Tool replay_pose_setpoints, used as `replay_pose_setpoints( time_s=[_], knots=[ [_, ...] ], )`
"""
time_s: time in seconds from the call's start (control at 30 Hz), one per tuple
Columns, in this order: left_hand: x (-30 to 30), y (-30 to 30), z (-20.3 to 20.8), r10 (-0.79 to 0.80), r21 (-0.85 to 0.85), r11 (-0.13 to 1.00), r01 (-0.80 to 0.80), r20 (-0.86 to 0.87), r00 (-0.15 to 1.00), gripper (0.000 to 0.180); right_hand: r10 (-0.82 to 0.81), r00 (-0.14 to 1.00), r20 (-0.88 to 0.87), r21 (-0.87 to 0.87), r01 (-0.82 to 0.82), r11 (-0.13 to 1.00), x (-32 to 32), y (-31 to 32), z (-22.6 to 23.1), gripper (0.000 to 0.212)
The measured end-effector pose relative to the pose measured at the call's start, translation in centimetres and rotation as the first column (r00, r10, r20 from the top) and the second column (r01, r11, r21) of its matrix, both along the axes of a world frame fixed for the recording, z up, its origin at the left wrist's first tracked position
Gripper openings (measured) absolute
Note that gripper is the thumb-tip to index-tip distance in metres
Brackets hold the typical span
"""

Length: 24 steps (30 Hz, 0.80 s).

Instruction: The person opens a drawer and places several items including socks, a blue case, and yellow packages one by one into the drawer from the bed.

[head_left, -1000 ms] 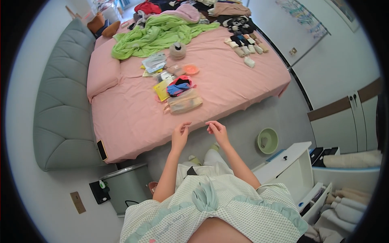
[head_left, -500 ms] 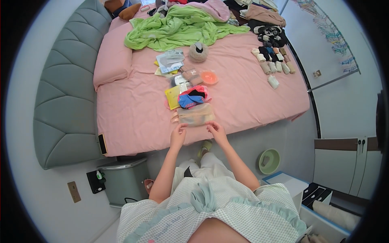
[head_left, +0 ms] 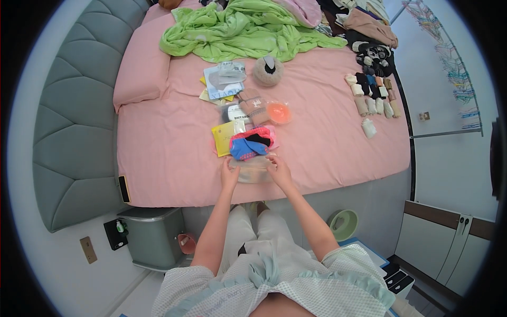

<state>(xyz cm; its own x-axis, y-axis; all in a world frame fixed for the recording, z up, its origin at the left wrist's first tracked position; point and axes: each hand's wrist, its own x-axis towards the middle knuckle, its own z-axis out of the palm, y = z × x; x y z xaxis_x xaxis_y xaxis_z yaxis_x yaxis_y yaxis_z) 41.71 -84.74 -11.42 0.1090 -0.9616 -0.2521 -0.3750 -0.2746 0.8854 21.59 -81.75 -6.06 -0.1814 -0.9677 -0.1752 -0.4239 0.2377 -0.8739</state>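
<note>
A translucent beige pouch [head_left: 254, 175] lies near the front edge of the pink bed. My left hand [head_left: 229, 173] has its fingers closed on the pouch's left end, and my right hand [head_left: 279, 170] grips the upper right corner. Just beyond the pouch sits a bunched blue and pink pair of socks [head_left: 249, 145] with a black opening. A yellow packet [head_left: 224, 138] lies to the left of it. Farther back are a brown folded cloth piece [head_left: 253, 107], a clear bag with an orange round item [head_left: 279, 112], and a white-and-blue packet [head_left: 224, 80].
A fuzzy beige round object [head_left: 268, 71] stands behind the packets. Rolled socks [head_left: 376, 100] sit in rows at the right, and a green blanket [head_left: 248, 29] covers the far side. A phone [head_left: 124, 189] rests at the bed's left corner. A green basin [head_left: 343, 224] stands on the floor.
Both hands have moved from the pouch's near edge onto its ends and taken hold of it. My view has shifted, and I stand a little differently beside the bed.
</note>
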Motion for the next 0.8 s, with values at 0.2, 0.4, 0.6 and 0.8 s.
replay_pose_setpoints(
  time_s=[0.2,0.4,0.6,0.8],
  knots=[
    [-0.3,-2.8,-3.8,0.052,0.068,0.996,-0.052,-0.007,0.999,0.052,-0.016,0.973,-0.232,-0.122,-0.013,0.992,1.3,-2.7,-2.1,0.043],
    [0.4,-6.0,-4.4,0.026,0.111,0.994,-0.002,-0.216,0.976,0.047,-0.110,0.945,-0.307,-0.070,0.093,0.993,2.9,-5.4,-3.3,0.041],
    [1.1,-6.9,-2.4,-0.091,0.211,0.971,0.110,-0.096,0.991,0.035,-0.300,0.918,-0.260,-0.091,0.286,0.954,2.8,-6.4,-5.0,0.021],
    [1.3,-7.1,-2.2,0.046,0.342,0.935,0.095,-0.381,0.924,0.027,-0.424,0.905,0.038,-0.054,0.425,0.904,1.8,-7.2,-5.9,0.021]
  ],
)
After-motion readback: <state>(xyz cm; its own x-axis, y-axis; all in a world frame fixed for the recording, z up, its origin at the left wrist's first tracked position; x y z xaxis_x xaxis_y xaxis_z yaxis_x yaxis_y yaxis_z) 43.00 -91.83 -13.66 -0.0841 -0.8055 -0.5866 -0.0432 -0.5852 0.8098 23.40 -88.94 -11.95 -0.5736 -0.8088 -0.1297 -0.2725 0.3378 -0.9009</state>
